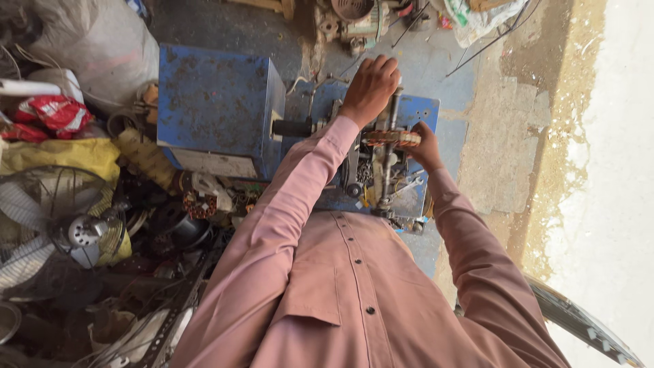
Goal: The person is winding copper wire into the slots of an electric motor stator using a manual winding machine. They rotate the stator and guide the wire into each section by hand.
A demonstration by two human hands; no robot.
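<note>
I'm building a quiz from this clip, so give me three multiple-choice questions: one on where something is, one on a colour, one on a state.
1. Where is the fan?
A. on the person's left
B. on the blue box
C. by the white wall

2. What colour is the box?
A. red
B. blue
C. green

3. How is the left hand?
A. flat and open on the floor
B. curled closed over the machine
C. out of view

Answers: 1 A, it lies in the clutter at the left. 2 B, its top and side are blue. 3 B, the fingers are bent in a fist above the shaft.
</note>
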